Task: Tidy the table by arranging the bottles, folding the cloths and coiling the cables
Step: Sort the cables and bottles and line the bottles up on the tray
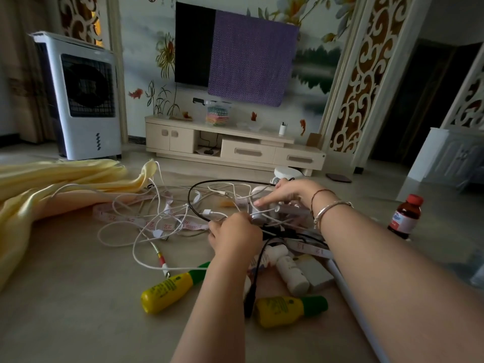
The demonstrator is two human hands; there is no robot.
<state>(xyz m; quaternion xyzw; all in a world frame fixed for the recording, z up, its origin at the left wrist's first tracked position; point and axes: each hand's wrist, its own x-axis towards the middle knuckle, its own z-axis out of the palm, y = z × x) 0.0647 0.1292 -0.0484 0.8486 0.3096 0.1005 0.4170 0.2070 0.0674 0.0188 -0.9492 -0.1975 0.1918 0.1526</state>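
Note:
A tangle of white cables [146,226] and a black cable [193,205] lies mid-table, mixed with a pink measuring tape [131,220]. My left hand [235,235] is curled around white cable strands at the tangle's right edge. Just beyond it, my right hand [285,193] pinches cables against a white charger block [262,205], with the index finger pointing left. Two yellow bottles with green caps [170,286] [288,309] lie on their sides near me. A white bottle [290,271] lies between my forearms. A pale yellow cloth [52,187] is bunched at the left.
A brown bottle with a red cap [406,216] stands upright at the right. A white box [318,273] lies beside the white bottle, and a white rod [358,313] runs under my right forearm. Beyond the table are a TV cabinet [235,148] and an air cooler [78,95].

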